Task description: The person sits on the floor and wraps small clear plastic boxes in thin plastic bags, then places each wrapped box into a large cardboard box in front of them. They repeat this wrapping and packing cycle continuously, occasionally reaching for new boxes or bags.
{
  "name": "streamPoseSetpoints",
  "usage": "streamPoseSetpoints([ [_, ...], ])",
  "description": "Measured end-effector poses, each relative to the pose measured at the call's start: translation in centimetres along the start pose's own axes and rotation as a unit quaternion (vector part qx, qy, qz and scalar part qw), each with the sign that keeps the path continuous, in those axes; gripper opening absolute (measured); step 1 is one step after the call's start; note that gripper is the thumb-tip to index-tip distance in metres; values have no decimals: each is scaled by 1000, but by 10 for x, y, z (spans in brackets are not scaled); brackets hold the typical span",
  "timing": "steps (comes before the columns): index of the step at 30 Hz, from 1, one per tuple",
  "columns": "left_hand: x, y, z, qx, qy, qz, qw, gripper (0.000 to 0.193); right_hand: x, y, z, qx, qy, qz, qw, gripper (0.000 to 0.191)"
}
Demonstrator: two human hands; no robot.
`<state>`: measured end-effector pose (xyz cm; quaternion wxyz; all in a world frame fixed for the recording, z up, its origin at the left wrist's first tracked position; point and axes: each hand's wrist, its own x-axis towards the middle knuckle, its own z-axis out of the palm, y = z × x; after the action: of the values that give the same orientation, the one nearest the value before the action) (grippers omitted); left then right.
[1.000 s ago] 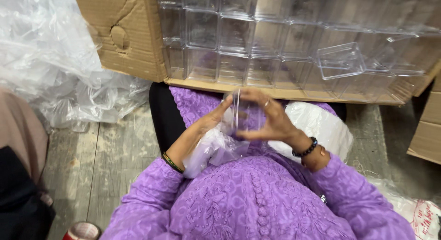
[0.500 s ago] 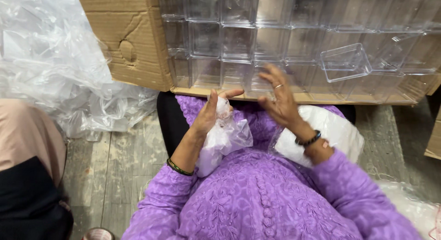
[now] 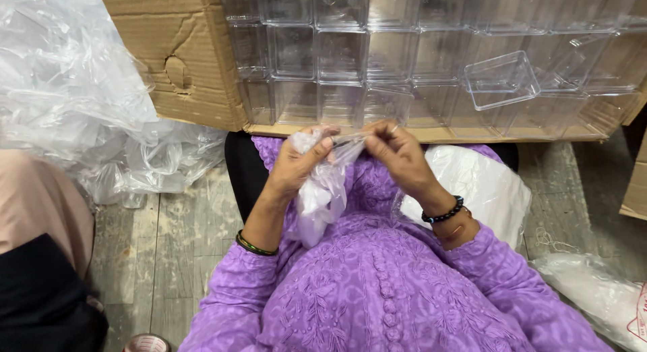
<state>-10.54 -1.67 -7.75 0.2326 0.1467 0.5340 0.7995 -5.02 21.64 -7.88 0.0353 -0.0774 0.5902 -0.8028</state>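
head view: a seated person in a purple embroidered top works a thin clear plastic bag (image 3: pixel 323 190) at chest height, just in front of a cardboard box (image 3: pixel 182 62) stacked with clear plastic containers (image 3: pixel 337 55). the left hand (image 3: pixel 296 166) has its grip closed around the bag's bunched top; the right hand (image 3: pixel 397 153) pinches the bag's mouth between thumb and fingertips. a loose clear container (image 3: pixel 500 79) sits tilted on the stack. crumpled plastic sheeting (image 3: pixel 74 102) lies on the wooden floor. the film looks flimsy: a hard pull could tear it or slip it free. half a second earlier the right hand was open and apart; now both hands meet at the bag.
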Motion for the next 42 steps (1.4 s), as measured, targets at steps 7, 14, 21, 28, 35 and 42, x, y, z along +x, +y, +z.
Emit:
streamPoseSetpoints([
  [7, -8, -14, -27, 22, -25, -49, 998, 28, -8, 5, -11, 221, -104, 37, 969, 13],
  [14, -49, 15, -64, -197, -193, -222, 935, 18, -53, -6, -54, -85, -79, 238, 964, 23],
  [21, 76, -72, -20, 169, -9, 67, 983, 11, -10, 35, -64, -376, 304, -104, 869, 17],
  [28, 131, -135, 2, -28, 132, 71, 988, 26, 25, 87, -110, -158, 342, 0, 926, 25],
  [35, 108, -137, -7, -48, 121, -36, 991, 29, 18, 54, -87, 175, 260, 77, 946, 15],
  [42, 98, -120, -29, -142, -67, -117, 981, 37, 26, 45, -57, -11, 208, 0, 978, 31],
])
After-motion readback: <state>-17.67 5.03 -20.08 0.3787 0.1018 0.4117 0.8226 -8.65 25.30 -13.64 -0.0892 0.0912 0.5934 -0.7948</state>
